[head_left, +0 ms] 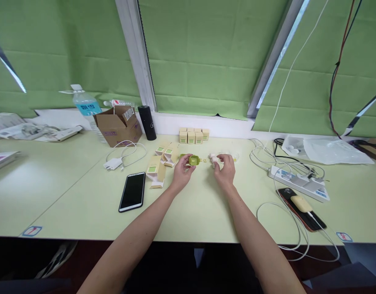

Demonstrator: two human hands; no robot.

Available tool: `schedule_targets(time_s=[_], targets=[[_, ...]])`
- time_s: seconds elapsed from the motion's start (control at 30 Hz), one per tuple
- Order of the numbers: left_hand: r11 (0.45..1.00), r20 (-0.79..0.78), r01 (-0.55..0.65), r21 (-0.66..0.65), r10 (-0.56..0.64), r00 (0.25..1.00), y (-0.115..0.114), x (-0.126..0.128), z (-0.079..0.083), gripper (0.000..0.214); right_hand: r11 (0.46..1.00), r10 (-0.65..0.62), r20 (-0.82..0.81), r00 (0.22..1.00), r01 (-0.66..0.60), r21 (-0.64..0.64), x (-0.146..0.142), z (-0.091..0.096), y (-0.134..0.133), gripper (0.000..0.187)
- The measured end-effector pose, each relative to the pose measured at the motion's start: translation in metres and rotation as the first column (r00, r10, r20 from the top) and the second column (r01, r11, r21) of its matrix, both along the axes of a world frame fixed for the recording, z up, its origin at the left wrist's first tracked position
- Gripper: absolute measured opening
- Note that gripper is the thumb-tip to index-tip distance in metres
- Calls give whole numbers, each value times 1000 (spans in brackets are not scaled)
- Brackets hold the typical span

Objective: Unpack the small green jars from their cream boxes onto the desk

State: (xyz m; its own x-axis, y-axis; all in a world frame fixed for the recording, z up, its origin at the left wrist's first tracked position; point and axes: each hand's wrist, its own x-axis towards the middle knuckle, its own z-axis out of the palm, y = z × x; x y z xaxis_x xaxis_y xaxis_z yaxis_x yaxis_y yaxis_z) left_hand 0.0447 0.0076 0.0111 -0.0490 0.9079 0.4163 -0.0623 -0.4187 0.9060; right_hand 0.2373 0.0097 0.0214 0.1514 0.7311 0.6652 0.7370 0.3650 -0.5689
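Note:
My left hand (181, 171) rests on the pale green table (68, 192), its fingers pinched on a small green round case (194, 160). My right hand (225, 168) lies a little to the right, fingers curled around a small white piece (214, 160) that I cannot make out clearly. Several flattened cream cartons with green labels (160, 165) lie just left of my left hand. A row of small cream boxes (194, 135) stands behind both hands by the window sill.
A black phone (132, 191) lies front left, beside a white charger and cable (120, 157). A cardboard box (118, 125), a water bottle (86, 108) and a black tumbler (147, 122) stand at the back left. A power strip (299, 183) with tangled cables sits right.

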Motion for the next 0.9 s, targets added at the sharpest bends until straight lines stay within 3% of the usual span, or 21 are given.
schedule_targets(time_s=[0.13,0.27,0.37,0.5,0.67,0.77,0.9], targets=[[1000,-36,12,-2,-12,999,-3,2,1,50,956,268,17,963,-268,118,-15,9,-12,27],[1000,-92,9,26,-7,996,-6,0,2,50,895,444,45,895,-445,30,-27,11,-21,47],[998,-130,6,58,2,991,-8,-1,3,48,855,516,-76,853,-519,-15,-32,7,-21,48],[997,-170,9,81,5,985,-12,-2,7,47,813,541,-355,762,-582,-11,-36,1,-15,46],[995,-119,-4,99,15,993,-16,1,10,50,738,509,-672,538,-674,20,-32,-1,-6,60],[995,-111,-73,71,80,991,-14,3,8,42,697,498,-730,468,-717,16,-30,0,-4,61],[999,-158,-50,16,52,986,-11,3,3,57,675,512,-717,473,-738,-4,-32,-1,-5,53]])
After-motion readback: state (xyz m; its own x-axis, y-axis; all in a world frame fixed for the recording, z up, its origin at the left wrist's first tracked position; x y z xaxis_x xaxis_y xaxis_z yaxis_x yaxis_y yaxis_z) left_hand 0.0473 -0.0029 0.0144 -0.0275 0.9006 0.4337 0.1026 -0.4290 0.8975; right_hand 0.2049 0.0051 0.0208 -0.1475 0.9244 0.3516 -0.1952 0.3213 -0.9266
